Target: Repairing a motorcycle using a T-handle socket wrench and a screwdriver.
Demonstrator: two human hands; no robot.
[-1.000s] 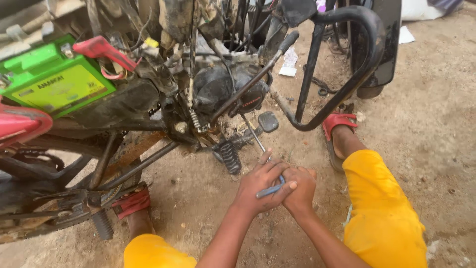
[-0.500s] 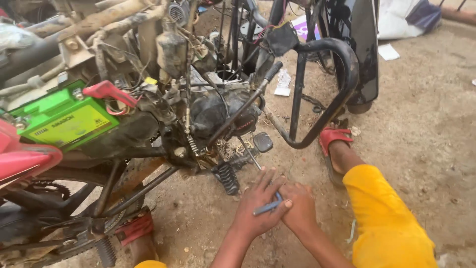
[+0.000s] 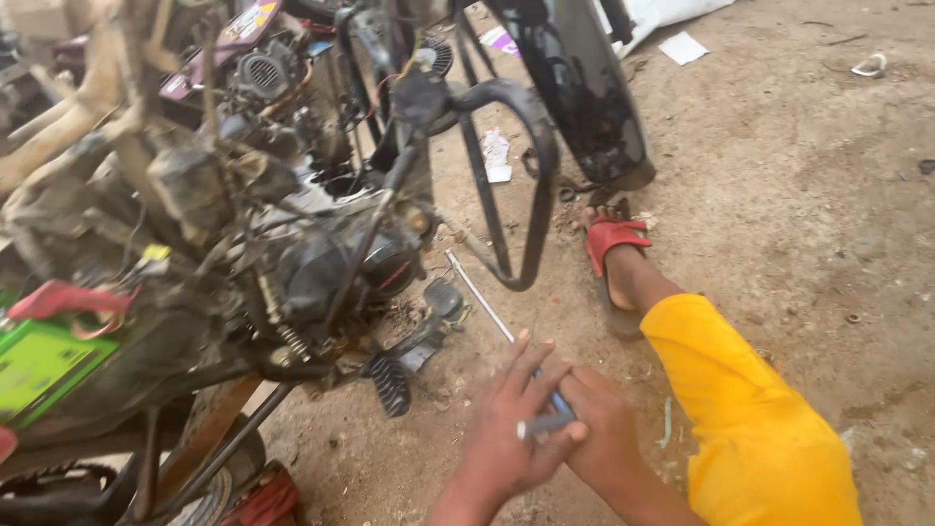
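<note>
Left hand (image 3: 506, 429) and right hand (image 3: 599, 438), pressed together low over the dirt ground (image 3: 799, 195), both closed on a small blue-handled tool (image 3: 547, 421). Risk: the tool could slip into the loose dirt if either grip eases. Nearby: long metal rod (image 3: 477, 292), footpeg (image 3: 392, 385), stripped motorcycle engine (image 3: 331, 273); black crash guard (image 3: 516, 185) crowds access; green battery (image 3: 39, 365) left.

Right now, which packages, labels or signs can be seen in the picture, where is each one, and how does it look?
Green battery: far left edge, under a red clip; a bright green box, its top label paler with dark print.
Sticker panel: top, on the motorcycle; a dark purple strip with small bright patches.
White paper scrap: top right, on the dirt; flat, roughly rectangular.
Printed scrap: on the ground behind the black frame tube; white, crumpled.
</note>
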